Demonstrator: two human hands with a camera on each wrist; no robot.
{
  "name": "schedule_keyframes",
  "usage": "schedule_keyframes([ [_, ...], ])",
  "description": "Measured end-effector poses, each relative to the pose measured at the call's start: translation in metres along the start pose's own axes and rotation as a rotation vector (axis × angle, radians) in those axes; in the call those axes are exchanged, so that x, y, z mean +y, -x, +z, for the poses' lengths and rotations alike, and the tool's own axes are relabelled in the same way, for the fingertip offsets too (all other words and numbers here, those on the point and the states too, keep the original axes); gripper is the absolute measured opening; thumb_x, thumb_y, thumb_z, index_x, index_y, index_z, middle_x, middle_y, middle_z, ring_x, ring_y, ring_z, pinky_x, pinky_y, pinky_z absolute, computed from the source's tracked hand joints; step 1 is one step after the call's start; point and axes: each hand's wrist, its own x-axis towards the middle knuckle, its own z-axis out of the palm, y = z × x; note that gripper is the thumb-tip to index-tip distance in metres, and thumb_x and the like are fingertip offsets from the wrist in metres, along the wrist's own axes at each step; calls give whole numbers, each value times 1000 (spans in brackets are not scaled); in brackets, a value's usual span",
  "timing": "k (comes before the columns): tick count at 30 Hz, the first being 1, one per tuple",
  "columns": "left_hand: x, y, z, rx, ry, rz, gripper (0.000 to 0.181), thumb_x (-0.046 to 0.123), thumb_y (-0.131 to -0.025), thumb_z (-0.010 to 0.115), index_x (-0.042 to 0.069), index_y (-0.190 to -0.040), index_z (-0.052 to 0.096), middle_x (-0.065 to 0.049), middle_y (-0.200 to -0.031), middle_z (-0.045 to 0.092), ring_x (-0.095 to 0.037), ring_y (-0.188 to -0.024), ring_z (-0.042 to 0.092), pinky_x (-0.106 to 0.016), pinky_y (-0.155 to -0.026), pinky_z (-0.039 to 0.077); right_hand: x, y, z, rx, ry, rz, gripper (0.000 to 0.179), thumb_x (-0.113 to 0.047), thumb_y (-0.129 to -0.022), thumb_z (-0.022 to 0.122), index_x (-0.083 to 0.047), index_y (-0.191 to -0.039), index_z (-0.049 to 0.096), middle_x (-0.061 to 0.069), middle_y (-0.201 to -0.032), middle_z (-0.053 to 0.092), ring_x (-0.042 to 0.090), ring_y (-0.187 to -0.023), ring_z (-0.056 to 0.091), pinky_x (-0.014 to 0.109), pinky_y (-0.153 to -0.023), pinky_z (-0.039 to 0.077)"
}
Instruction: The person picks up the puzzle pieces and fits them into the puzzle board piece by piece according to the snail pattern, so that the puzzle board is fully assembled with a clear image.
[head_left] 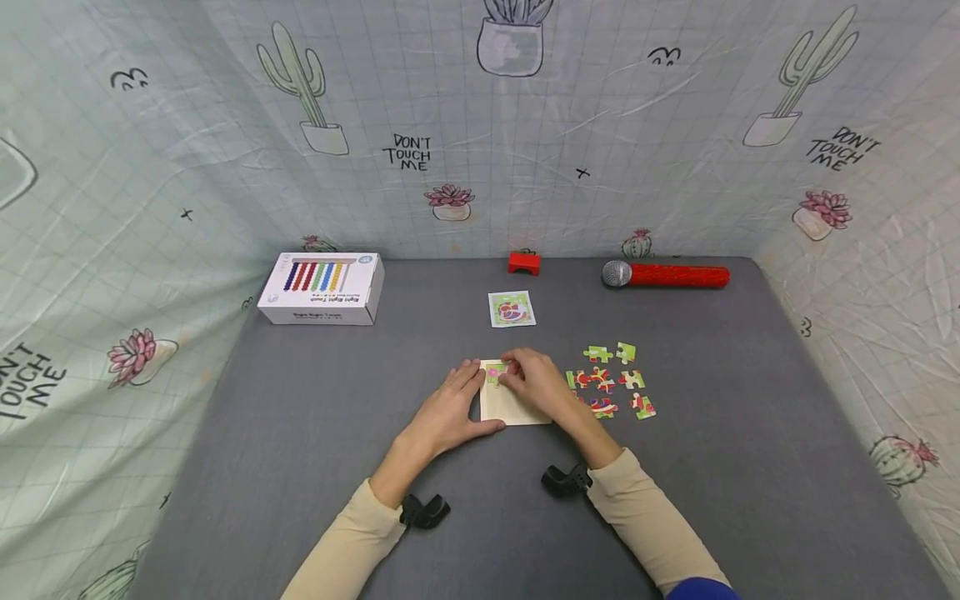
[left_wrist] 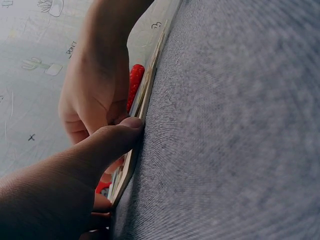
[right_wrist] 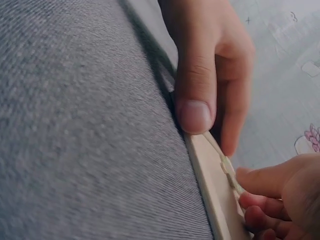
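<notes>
- We see the left hand (head_left: 448, 414) at the left of the board (head_left: 513, 408), its fingers holding the edges: thumb on the near one, the others at the far-left corner.
- The board lies flat on the counter (head_left: 750, 467), in front of the person. We judge it light, stiff and likely to slide if nudged, so its edges are the place to hold it.
- A puzzle piece (head_left: 492, 375) lies in the board's far-left corner. It looks thin, light and firm; we would take it by the rim, sparing the narrow tabs, which could bend.
- The right hand (head_left: 542, 383) has its fingers pinched at that piece's right side; whether they grasp it or a second one, we cannot tell.
- Right of the board we find the loose pieces (head_left: 602, 379), lying flat. We expect them to be awkward to lift; a fingertip under one edge should help.
</notes>
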Motion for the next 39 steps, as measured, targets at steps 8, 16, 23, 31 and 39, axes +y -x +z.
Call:
schedule_keyframes([
  [8, -1, -1, 2, -4, -11, -6, 92, 60, -81, 75, -1, -145, 50, -19, -155, 45, -34, -146, 40, -48, -122, 35, 2, 0, 1, -6, 39, -59, 19, -12, -89, 76, -3, -105, 75, 5, -88, 65, 14, -78, 59, 27, -68, 49],
  [16, -1, 0, 1, -4, 8, 4, 89, 59, -82, 75, 4, -147, 50, -20, -154, 45, -37, -146, 41, -50, -121, 35, 0, 1, 1, 11, 54, -76, 17, -11, -89, 75, -4, -105, 75, 5, -88, 65, 15, -77, 59, 29, -68, 50],
  [23, 0, -1, 0, -7, 12, 14, 85, 58, -83, 75, 8, -147, 51, -21, -154, 44, -38, -146, 40, -51, -121, 35, -2, 2, -1, 7, 61, -90, 17, -11, -89, 75, -4, -105, 75, 5, -86, 64, 15, -76, 58, 29, -67, 49],
  [31, 0, 0, 1, 10, 7, 25, 85, 58, -82, 75, 7, -146, 53, -21, -153, 45, -39, -144, 42, -52, -120, 36, 3, 7, -9, 9, 47, -98, 24, -14, -88, 77, -3, -109, 73, 7, -91, 67, 15, -78, 60, 27, -68, 50],
  [39, 0, 0, 1, 3, 3, 14, 84, 58, -82, 75, 6, -145, 53, -21, -154, 45, -38, -146, 41, -51, -120, 36, 6, 16, -28, 6, 67, -50, 32, -21, -90, 77, -4, -116, 71, 10, -100, 67, 21, -85, 62, 33, -73, 53],
])
